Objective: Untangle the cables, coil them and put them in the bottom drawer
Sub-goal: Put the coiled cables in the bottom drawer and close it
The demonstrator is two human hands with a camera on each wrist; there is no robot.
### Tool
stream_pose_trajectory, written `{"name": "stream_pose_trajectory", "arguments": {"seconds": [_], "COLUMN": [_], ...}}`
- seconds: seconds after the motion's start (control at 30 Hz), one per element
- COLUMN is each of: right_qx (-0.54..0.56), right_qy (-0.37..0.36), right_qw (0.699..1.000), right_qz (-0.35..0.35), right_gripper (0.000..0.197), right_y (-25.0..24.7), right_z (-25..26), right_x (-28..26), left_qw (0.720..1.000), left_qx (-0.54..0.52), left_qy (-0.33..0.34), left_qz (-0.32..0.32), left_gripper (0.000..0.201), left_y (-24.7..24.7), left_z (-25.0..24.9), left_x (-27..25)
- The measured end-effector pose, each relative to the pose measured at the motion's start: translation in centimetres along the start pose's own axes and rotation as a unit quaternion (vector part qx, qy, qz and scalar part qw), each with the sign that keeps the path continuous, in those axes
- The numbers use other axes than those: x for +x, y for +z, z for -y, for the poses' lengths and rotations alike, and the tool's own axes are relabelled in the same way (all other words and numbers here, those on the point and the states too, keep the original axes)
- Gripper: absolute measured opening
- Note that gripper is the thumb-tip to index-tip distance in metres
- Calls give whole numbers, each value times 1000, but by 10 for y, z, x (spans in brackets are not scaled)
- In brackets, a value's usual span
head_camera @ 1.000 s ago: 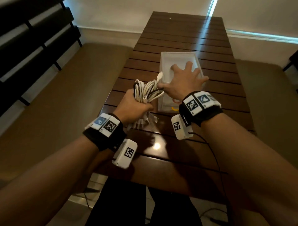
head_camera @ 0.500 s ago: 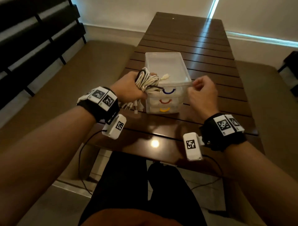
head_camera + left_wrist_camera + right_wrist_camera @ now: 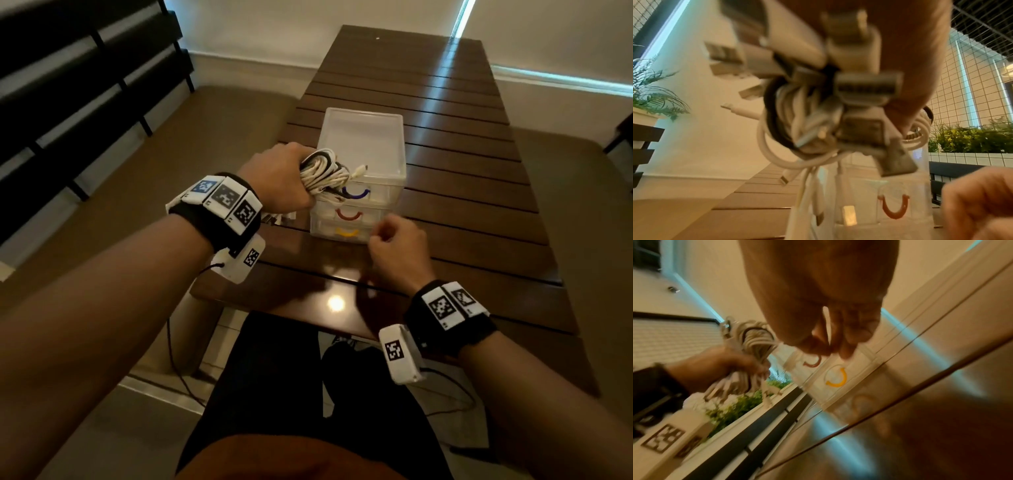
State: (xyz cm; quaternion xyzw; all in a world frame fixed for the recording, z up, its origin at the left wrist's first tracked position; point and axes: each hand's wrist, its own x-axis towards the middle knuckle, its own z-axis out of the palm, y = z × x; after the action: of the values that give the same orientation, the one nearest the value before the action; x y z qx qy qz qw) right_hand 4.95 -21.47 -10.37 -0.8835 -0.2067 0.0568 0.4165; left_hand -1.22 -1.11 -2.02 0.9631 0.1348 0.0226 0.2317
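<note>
A: Starting at 9 o'clock, what's there?

B: The left hand (image 3: 279, 180), fingers (image 3: 758, 368) curled tight round the cables (image 3: 325, 174), a coiled bundle of white ones with a black one among them. Plug ends hang below the fist. The bundle is held in the air against the drawers' (image 3: 363, 164) upper left corner.

A: And the drawers?

B: A clear plastic unit on the bench (image 3: 462, 192), three drawers, all pushed in. Handles run blue (image 3: 356, 194), red (image 3: 348, 216), yellow (image 3: 346, 233) from top down; yellow is the bottom drawer.

A: Toward 3 o'clock?

B: The right hand (image 3: 399, 255), just in front of the unit at the bottom drawer's right end. Its fingers (image 3: 849, 339) are curled in, tips bunched together, holding nothing that I can see. Whether they touch the unit I cannot tell.
</note>
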Motion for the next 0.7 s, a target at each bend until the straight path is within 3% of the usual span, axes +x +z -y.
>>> {"name": "stream_pose_trajectory", "arguments": {"seconds": [0.07,0.13,0.27,0.4,0.57,0.7], "right_qx": [-81,-160,-232,-234,-288,-275], "right_qy": [1,4,6,11,-46,-126], "right_qw": [984,961,950,947,916,934], "right_qz": [156,224,210,221,275,188], "right_gripper": [40,58,57,50,35,28], "right_y": [11,19,33,35,30,13], "right_z": [7,12,20,24,27,43], "right_x": [-3,0,0,-2,-17,-10], "left_qw": [1000,1000,999,999,998,999], "left_qx": [-9,-18,-19,-11,-10,-13], "left_qy": [1,3,-7,-22,-32,-24], "left_qz": [-11,-16,-30,-44,-51,-43], "left_gripper": [53,53,51,52,51,50], "left_y": [3,6,7,9,10,8], "left_z": [-1,-2,-4,-9,-9,-9], "left_x": [-2,-5,-9,-9,-8,-7]}}
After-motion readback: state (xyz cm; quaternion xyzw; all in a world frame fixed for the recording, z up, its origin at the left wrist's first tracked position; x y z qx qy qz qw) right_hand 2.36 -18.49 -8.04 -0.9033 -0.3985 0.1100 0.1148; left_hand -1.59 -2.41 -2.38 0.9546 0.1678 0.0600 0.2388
